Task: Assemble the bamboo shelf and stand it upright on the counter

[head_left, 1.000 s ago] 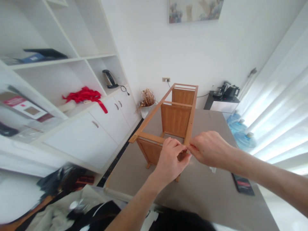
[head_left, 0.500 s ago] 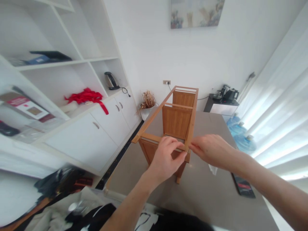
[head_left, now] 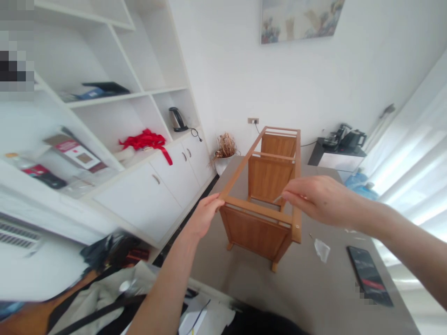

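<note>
**Hands part at the near corner of the wooden frame**

Left side of room: white shelving (head_left: 115, 100) along the wall, carrying a red ribbon bundle (head_left: 146, 139) and an electric kettle (head_left: 175, 119) further back. No change there apart from the head camera swinging rightward.

Left hand (head_left: 204, 215): a second ago it was pinched together with the other hand at the frame's near right corner. It now sits at the near left corner of the wooden frame (head_left: 267, 195), fingers wrapped loosely on the top rail, steadying it. Grip is closed on the rail, though lightly by the look of it.

Frame: stands upright on its feet on the grey table (head_left: 303, 288), long axis running away from the person, panel ends and a middle divider in place. It appears turned slightly compared with a second ago, near end now angled toward the left.

Right hand (head_left: 321, 200): lifted off the corner, hovering above the near right post. Thumb and forefinger pinch something thin and pale; too small to identify. Judgement: the fiddly two-handed work at that corner has ended, and the hands have shifted to brace-and-place roles.

Right of frame: a crumpled clear wrapper (head_left: 321, 249) and a dark phone (head_left: 370, 281) lie on the table.
</note>
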A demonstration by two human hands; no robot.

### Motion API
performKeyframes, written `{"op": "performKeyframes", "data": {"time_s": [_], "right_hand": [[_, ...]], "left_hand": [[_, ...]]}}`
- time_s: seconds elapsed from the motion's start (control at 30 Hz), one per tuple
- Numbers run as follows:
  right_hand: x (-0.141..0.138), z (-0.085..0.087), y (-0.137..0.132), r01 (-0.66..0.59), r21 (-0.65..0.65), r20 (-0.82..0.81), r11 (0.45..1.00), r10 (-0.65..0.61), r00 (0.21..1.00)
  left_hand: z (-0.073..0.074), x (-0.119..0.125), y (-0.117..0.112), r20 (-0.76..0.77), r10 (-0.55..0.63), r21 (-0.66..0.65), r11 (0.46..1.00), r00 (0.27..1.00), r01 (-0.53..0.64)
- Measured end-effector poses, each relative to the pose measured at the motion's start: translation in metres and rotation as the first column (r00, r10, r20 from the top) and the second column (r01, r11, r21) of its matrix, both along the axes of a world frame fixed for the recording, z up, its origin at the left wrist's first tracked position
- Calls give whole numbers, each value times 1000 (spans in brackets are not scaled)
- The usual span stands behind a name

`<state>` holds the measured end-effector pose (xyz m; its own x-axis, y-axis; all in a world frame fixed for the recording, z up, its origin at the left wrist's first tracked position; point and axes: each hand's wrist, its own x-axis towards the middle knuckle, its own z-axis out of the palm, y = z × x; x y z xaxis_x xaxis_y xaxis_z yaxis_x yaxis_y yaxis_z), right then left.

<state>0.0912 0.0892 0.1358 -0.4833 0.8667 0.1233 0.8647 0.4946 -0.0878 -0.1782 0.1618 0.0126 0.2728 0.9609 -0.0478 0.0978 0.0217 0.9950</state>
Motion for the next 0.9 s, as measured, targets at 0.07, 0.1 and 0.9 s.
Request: {"op": "performKeyframes", "data": {"time_s": [0.07, 0.1, 0.9], "right_hand": [[-13, -1, 7, -15, -17, -21, 1000, 15, 1000], [-21, -3, 10, -27, -25, -26, 999, 26, 999], [-75, -22, 29, -189, -198, 178, 962, 225, 958]], "left_hand": [[3, 10, -15, 52, -108, -72, 991, 993, 112], [4, 16, -22, 95, -155, -87, 983, 983, 163], [-13, 32, -43, 316, -189, -97, 968, 930, 230]]}}
